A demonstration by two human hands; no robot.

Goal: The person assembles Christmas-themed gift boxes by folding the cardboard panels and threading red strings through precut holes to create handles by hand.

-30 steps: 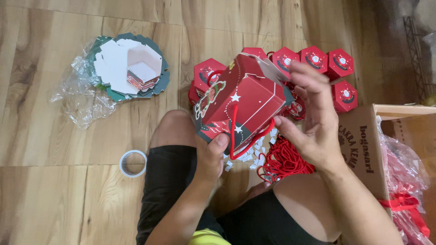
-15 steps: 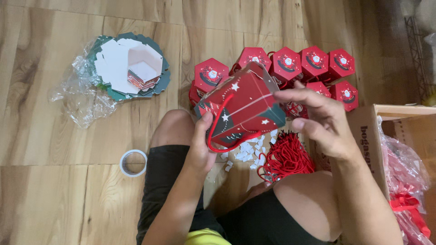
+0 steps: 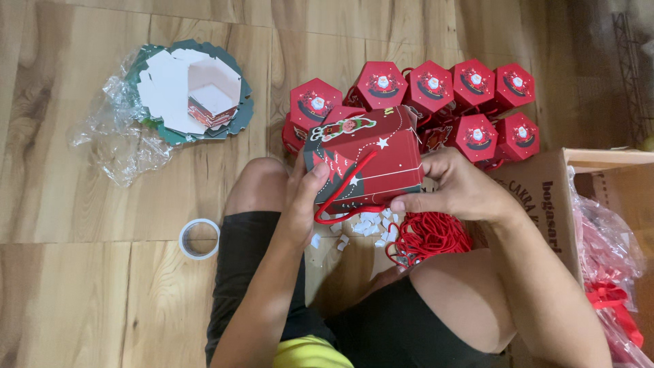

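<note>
A red box [image 3: 368,160] with a cord handle is gripped by both hands [image 3: 303,201], left and right [image 3: 453,187]; eight folded boxes [image 3: 449,88] are already lined up; flat blanks [image 3: 184,92] are left unfolded.

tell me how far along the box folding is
Done: a cluster of finished red hexagonal boxes sits on the floor. In hand: the left hand and right hand hold one red box with its cord handle. Left: a stack of flat blanks and loose red cords.
</note>
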